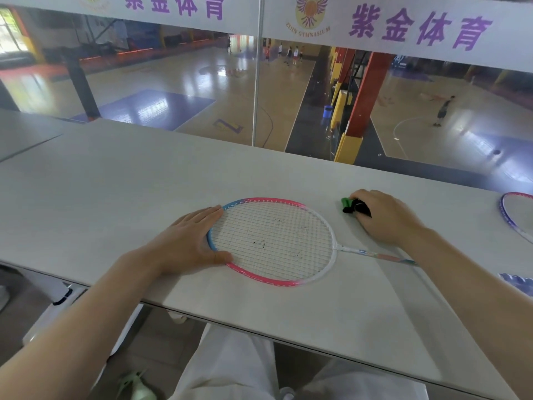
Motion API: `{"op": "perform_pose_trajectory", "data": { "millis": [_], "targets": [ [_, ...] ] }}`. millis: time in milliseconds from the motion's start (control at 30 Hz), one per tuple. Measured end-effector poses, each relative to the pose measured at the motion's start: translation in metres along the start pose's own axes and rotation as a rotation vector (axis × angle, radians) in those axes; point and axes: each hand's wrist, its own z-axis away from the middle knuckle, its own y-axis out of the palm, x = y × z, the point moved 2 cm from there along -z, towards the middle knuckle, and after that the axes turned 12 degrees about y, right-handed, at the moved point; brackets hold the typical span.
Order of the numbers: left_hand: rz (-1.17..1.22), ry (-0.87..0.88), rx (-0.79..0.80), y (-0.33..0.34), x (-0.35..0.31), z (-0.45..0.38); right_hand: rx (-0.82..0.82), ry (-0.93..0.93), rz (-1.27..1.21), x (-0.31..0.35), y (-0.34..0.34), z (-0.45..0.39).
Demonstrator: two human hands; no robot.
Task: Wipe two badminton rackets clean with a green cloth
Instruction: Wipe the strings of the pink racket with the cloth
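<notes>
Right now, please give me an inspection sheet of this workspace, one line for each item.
Surface: pale grey counter, dry-looking, rackets lying flat on it.
Job's things: pink-and-blue racket with dark specks on its strings; purple racket at the right edge, partly out of view; green cloth bunched up.
Clutter: blue printed item at the right edge, unclear what.
Hands: left hand presses the pink racket's frame; right hand grips the cloth.
Cables: nothing seen.
Surroundings: glass panel overlooking gymnasium courts.
</notes>
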Motion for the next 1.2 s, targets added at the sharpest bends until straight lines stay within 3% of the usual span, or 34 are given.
{"op": "perform_pose_trajectory", "data": {
  "millis": [300,400,533,667,900,1200],
  "targets": [
    [-0.041,0.025,-0.013,0.001,0.002,0.003,0.192,-0.174,-0.345,0.134,-0.021,0.006],
    [-0.043,0.024,-0.026,0.002,0.002,0.002,0.195,-0.276,-0.315,0.170,-0.009,-0.006],
    [-0.044,0.000,-0.009,0.001,0.002,0.001,0.121,-0.369,-0.080,0.203,0.006,-0.027],
    [-0.047,-0.008,-0.012,0.001,0.002,0.001,0.072,-0.426,0.062,0.220,0.015,-0.028],
    [-0.024,0.003,-0.028,0.000,0.003,-0.003,0.169,-0.501,-0.068,0.225,0.025,-0.007],
    [0.012,0.012,-0.046,0.000,0.003,0.000,0.476,-0.648,-0.236,0.233,0.002,0.051]
  ]
}}
